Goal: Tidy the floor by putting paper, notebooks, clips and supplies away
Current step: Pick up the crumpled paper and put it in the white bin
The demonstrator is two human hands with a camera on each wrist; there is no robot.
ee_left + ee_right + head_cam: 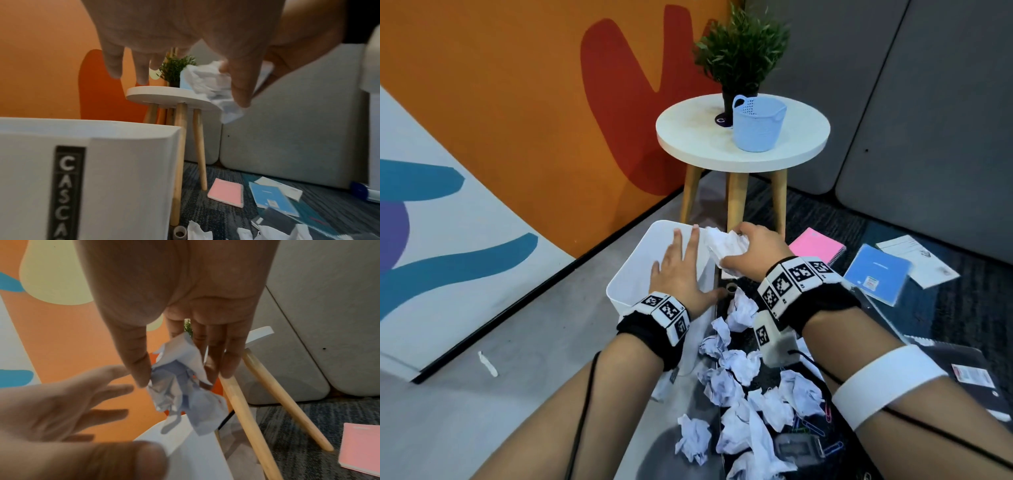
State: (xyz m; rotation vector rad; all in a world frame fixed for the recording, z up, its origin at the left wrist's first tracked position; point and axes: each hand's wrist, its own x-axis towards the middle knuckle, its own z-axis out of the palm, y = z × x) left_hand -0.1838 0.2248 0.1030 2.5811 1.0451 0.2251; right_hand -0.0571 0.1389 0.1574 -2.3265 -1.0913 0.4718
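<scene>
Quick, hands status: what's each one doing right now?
Left hand: open, fingers spread over the white bin, holding nothing.
Right hand: pinching a crumpled paper ball at the bin's rim.

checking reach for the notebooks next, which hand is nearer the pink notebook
Right. The right hand, holding a crumpled paper ball at the white bin's rim, is just beside the pink notebook. The left hand is open over the bin, farther away.

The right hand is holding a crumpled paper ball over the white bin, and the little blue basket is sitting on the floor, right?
Not quite. The right hand does hold the crumpled paper ball over the white bin, but the little blue basket stands on the round white table beside the plant, as the head view shows.
</scene>
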